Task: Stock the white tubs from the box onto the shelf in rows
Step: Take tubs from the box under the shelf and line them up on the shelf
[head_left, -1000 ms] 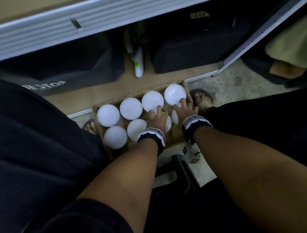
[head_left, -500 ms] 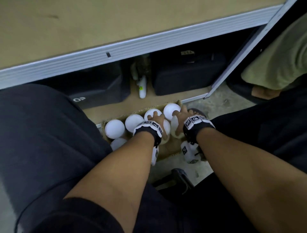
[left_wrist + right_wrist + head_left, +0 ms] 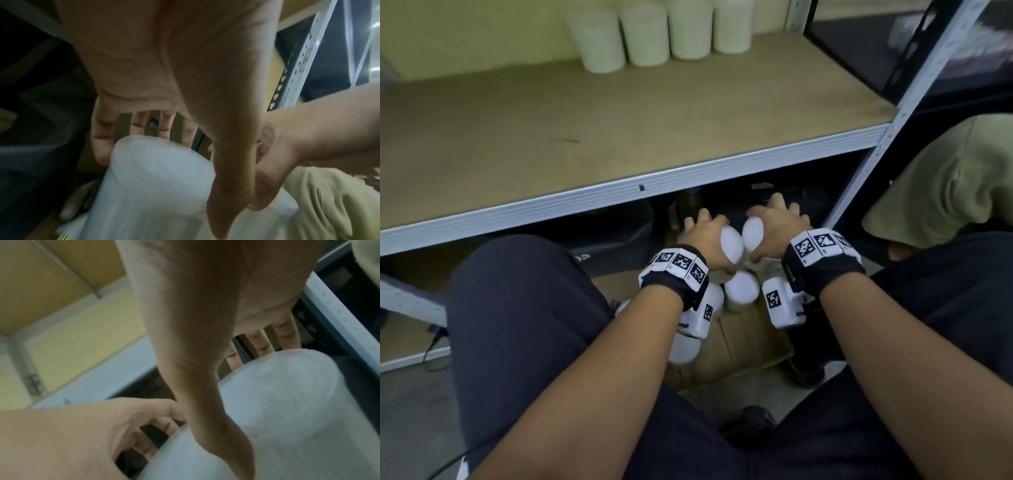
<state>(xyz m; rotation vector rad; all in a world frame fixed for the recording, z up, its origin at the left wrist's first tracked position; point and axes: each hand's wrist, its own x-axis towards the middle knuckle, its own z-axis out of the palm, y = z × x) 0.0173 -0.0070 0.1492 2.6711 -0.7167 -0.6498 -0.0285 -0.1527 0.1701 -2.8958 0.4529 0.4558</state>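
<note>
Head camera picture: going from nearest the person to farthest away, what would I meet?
Cardboard box → white tubs still in the box → left hand and right hand, each gripping a tub → shelf front edge → row of tubs at the back.

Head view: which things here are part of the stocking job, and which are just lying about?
Part of the job:
- left hand gripping a white tub
- right hand gripping another tub
- tubs left in the cardboard box
- shelf with its back row of tubs

Lying about:
- dark cases under the shelf
- green cloth
</note>
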